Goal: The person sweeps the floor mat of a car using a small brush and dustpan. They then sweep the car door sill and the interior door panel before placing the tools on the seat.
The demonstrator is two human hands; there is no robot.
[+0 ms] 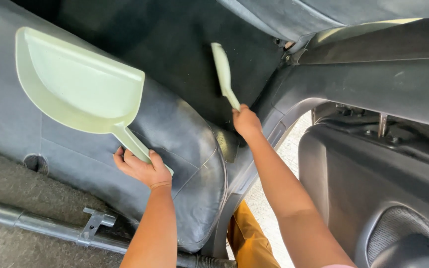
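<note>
Inside a car, over the dark leather seat (189, 149), the left hand (142, 166) at seven o'clock gripped a light, stiff plastic dustpan (75, 84) by its handle, while the right hand (247, 121) clasped a slim brush (223, 69) toward twelve o'clock.

A car's interior, seen through an open door: a dark leather seat (184, 144), black floor carpet (175, 44), the door panel (373, 188) and sill.

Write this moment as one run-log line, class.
left hand: grips pale green dustpan over dark seat | right hand: holds matching brush on dark car floor
</note>
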